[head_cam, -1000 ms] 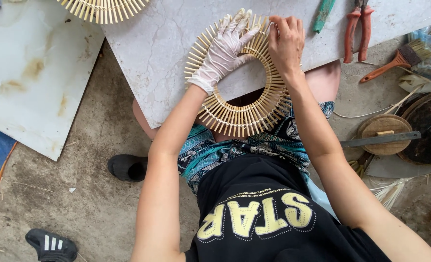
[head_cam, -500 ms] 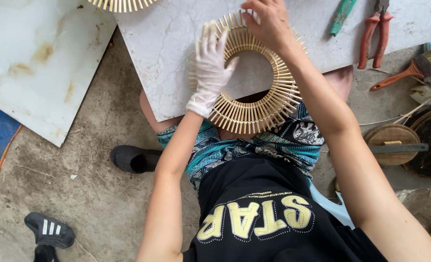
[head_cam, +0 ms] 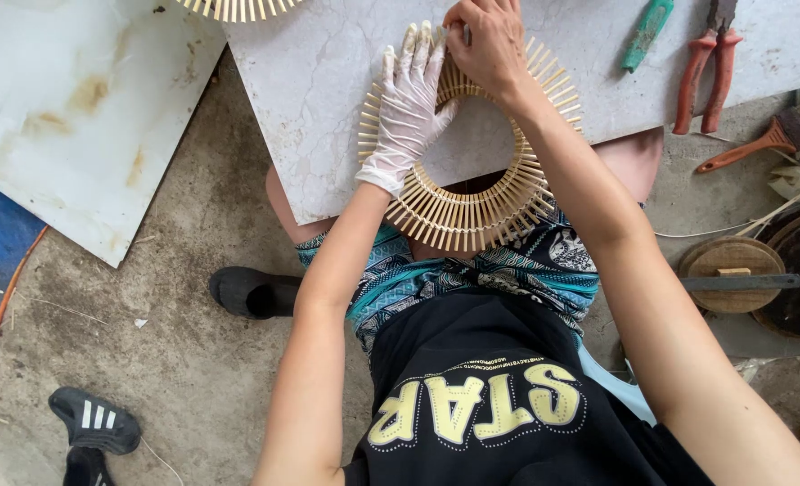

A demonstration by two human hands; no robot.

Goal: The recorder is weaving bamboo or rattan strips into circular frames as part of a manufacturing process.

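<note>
**Both hands on a bamboo-slat ring at the near edge of a stone slab**

On the ground at far left lie a pale board (head_cam: 76, 117) and a black shoe (head_cam: 94, 423). The grey stone slab (head_cam: 310, 99) carries the work. The left hand (head_cam: 409, 108), in a white glove, lies flat and open, fingers spread over the left arc of the bamboo ring (head_cam: 472, 211), pressing rather than gripping. The ring's lower arc overhangs the slab's near edge above the person's lap. The right hand (head_cam: 485, 45), bare, is curled closed on the ring's top arc, seemingly pinching a slat or some small item.

With part of the ring unsupported, a hard press could, I judge, tip it or snap the thin slats.

Along the slab's far edge at right lie a green-handled tool (head_cam: 645, 34) and red-handled pliers (head_cam: 706, 67); a brush (head_cam: 760, 139) rests off the slab.

What the right fingers pinch is hidden; a second slat piece (head_cam: 238, 7) is cut off at the top.
</note>
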